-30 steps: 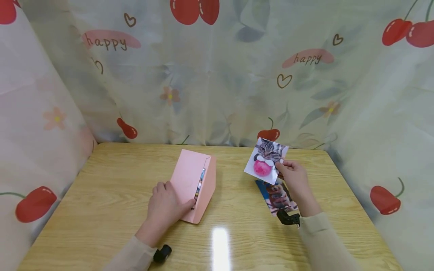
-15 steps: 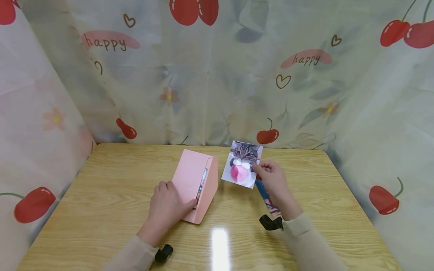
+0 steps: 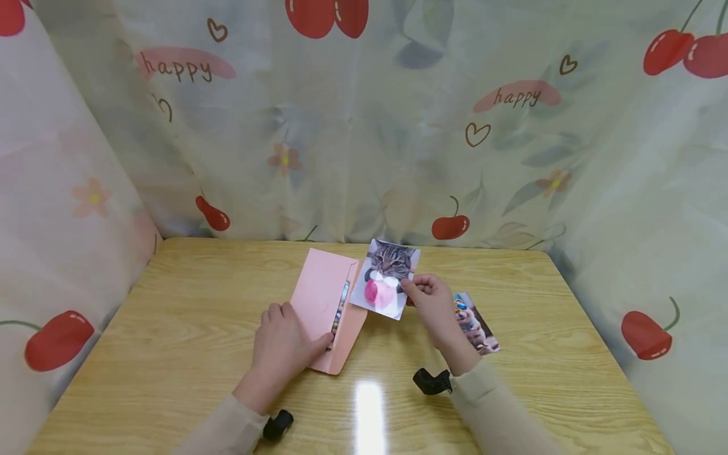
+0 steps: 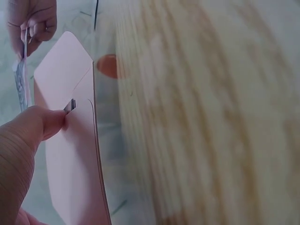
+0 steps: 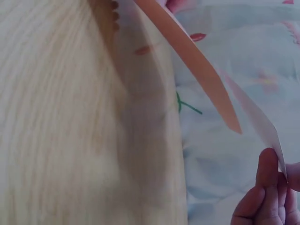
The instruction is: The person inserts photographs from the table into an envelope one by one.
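Note:
A pink envelope (image 3: 321, 281) stands tilted over the table, its flap folded out to the right. My left hand (image 3: 281, 338) grips it from the left, the thumb at its mouth. Inside that mouth a thin strip of colourful picture edges (image 3: 341, 309) shows. My right hand (image 3: 435, 313) pinches the right edge of a photo card (image 3: 392, 262) of a tabby cat with a pink ball, held up in front of the envelope's flap. From the right wrist view, the card (image 5: 255, 112) appears edge-on beside the orange-pink flap (image 5: 201, 70). The left wrist view shows the envelope (image 4: 70, 154) under my thumb.
Another photo card (image 3: 476, 325), with a furry animal on it, lies on the wooden table (image 3: 170, 328) behind my right wrist. Cherry-printed curtains (image 3: 352, 158) hang at the back and both sides. Black wrist cameras (image 3: 432, 381) sit at both cuffs.
My right hand has carried the cat photo card leftward to the envelope, uncovering more of the card on the table. The left hand and envelope have barely shifted.

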### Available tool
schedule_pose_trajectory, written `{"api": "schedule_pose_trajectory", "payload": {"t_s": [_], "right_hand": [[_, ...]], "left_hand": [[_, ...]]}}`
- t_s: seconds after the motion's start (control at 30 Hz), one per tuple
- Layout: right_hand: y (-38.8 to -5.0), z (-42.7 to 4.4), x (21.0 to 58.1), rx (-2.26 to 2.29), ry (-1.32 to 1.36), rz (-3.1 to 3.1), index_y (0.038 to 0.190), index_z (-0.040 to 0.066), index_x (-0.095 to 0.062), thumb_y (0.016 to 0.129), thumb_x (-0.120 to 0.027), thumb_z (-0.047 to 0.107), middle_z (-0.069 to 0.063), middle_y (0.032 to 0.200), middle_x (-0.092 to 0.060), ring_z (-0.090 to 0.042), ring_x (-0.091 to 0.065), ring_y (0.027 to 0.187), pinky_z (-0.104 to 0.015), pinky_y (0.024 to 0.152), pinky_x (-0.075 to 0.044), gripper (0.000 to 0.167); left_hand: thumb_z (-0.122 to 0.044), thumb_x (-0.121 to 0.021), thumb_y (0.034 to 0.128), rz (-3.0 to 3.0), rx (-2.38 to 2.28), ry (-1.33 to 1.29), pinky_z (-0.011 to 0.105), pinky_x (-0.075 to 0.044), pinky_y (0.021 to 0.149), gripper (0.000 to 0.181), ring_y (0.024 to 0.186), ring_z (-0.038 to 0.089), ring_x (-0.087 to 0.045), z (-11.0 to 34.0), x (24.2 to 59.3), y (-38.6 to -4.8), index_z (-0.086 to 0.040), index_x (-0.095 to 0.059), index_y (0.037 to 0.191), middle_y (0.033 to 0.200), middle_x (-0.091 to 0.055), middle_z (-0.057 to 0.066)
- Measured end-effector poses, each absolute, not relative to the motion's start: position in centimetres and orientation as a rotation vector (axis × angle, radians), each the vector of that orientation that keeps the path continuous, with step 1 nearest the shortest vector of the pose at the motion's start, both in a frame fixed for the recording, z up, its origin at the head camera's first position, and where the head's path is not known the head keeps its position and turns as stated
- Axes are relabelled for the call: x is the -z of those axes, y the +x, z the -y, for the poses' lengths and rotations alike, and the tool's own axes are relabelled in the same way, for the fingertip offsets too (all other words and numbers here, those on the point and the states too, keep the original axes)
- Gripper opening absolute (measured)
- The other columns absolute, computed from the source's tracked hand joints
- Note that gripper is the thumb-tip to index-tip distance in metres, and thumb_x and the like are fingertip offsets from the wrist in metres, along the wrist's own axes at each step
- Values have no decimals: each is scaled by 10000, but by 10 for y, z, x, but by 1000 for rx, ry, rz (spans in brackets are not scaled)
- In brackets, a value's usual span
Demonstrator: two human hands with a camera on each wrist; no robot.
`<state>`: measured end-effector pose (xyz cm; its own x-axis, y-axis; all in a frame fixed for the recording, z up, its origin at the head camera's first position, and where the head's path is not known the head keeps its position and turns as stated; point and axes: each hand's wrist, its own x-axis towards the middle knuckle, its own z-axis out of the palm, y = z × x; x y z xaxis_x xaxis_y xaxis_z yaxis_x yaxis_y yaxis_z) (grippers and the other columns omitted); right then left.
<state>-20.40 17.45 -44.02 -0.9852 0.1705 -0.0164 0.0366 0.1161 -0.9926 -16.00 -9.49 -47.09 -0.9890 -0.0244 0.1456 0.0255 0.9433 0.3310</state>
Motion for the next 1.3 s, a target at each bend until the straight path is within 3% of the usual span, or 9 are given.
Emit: {"api": "schedule_pose_trajectory", "payload": {"t_s": [0.23, 0.47, 0.6, 0.93, 1.17, 1.3], "right_hand": [[-199, -157, 448, -1812, -173, 2330, 937, 75, -599, 883, -719, 280, -97, 824, -595, -302, -636, 768, -282, 600, -470, 244], [-197, -144, 454, -1752, -123, 2370, 905, 81, -591, 865, -736, 266, -81, 814, -558, -202, -529, 654, -260, 539, -427, 238], [-196, -139, 457, -1733, -89, 2402, 897, 84, -590, 861, -737, 251, -68, 802, -557, -160, -511, 636, -248, 526, -414, 225], [-193, -134, 456, -1773, -6, 2455, 872, 63, -587, 846, -754, 195, -77, 761, -560, -204, -616, 652, -231, 491, -386, 215], [-187, -128, 449, -1759, 5, 2526, 897, 57, -581, 851, -750, 192, -83, 795, -564, -187, -574, 653, -248, 536, -442, 221], [-184, -124, 447, -1804, 54, 2576, 914, 45, -577, 868, -737, 218, -95, 796, -580, -253, -610, 692, -314, 589, -503, 239]], "left_hand": [[-725, -675, 671, 2960, 502, 15, 478, -482, 695, 1010, 914, 361, -470, 94, 472, -160, 152, -470, 1130, 1014, -466, 255], [-720, -679, 668, 2943, 508, 12, 480, -482, 670, 1006, 896, 362, -475, 95, 474, -161, 154, -470, 1121, 995, -465, 252], [-716, -678, 678, 2922, 509, 15, 471, -481, 662, 994, 876, 358, -473, 95, 472, -161, 157, -470, 1105, 968, -458, 246], [-714, -652, 706, 2980, 522, 73, 455, -484, 719, 1016, 906, 360, -456, 97, 467, -164, 172, -441, 1154, 1020, -448, 268], [-702, -666, 705, 2970, 541, 60, 467, -491, 713, 1007, 902, 364, -457, 97, 465, -164, 175, -444, 1146, 1018, -447, 269], [-715, -668, 697, 2969, 532, 56, 460, -495, 700, 1008, 890, 356, -461, 96, 465, -163, 170, -456, 1130, 999, -455, 259]]}}
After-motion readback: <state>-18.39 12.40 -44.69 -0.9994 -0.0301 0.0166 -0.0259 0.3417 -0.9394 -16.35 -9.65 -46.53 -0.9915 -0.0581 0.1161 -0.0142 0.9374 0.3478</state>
